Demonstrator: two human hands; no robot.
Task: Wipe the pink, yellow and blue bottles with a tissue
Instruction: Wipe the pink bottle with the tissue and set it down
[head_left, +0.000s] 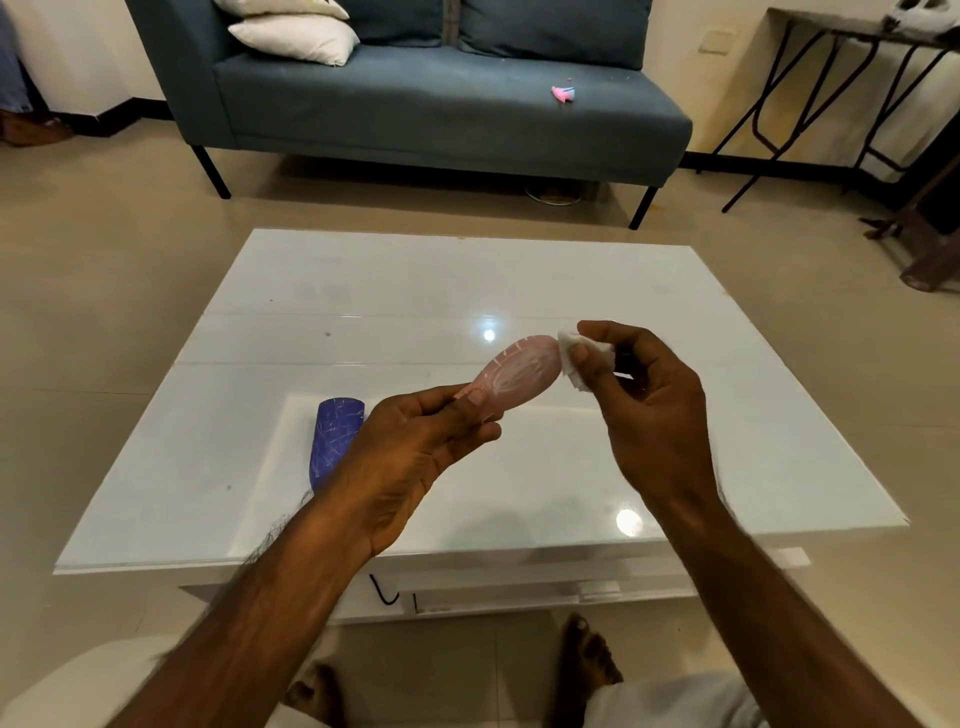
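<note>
You are seated at a glossy white bench (519, 270), looking down at both of your bare hands raised above it. Your left hand (415, 457) holds the pink bottle (519, 376) by its lower end, the thumb and fingers (475, 397) pinching it so that it tilts up and to the right; the bottle is scribbled with white marks. Your right hand (649, 410) pinches a small white tissue (574, 353) between thumb and forefinger, the tissue touching the upper end of the pink bottle. The blue bottle (335, 441), also scratched with pale marks, lies on the bench to the left, partly hidden behind your left wrist. Beyond the bench stands a blue sofa (415, 104) with two white cushions (296, 36) and a small pink object (562, 94) on its seat
</note>
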